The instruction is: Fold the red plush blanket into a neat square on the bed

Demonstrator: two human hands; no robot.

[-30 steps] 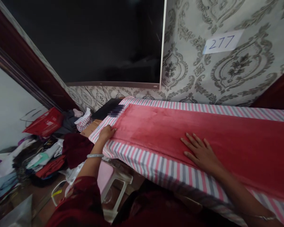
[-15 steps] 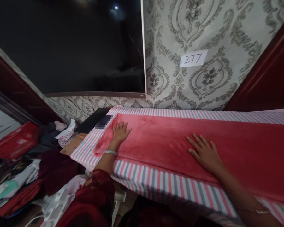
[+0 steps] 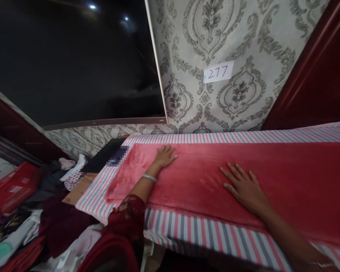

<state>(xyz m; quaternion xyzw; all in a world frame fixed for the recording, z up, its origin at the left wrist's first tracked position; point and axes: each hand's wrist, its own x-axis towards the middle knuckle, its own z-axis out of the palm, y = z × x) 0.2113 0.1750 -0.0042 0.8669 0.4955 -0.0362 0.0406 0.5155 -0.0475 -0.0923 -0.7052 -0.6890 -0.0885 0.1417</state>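
Note:
A long red plush blanket (image 3: 198,170), folded into a strip, lies on a striped cloth (image 3: 198,224) of pink, grey and white. My left hand (image 3: 164,156) rests flat on the blanket's left part, fingers spread, with a silver bangle at the wrist. Further right, my right hand (image 3: 245,186) also lies palm down on the plush, its fingers apart. Neither hand grips anything. The blanket's right end runs out of view.
A large dark television (image 3: 82,68) hangs on the patterned wall, beside a paper label (image 3: 218,72) reading 277. At the left are a blurred-out dark object (image 3: 117,156), a black flat panel (image 3: 100,153), heaped clothes (image 3: 59,223) and a red bag (image 3: 13,187).
My left hand has slid to the right along the blanket, away from its left end. My right hand stays in about the same place. The camera view has tilted and shifted slightly.

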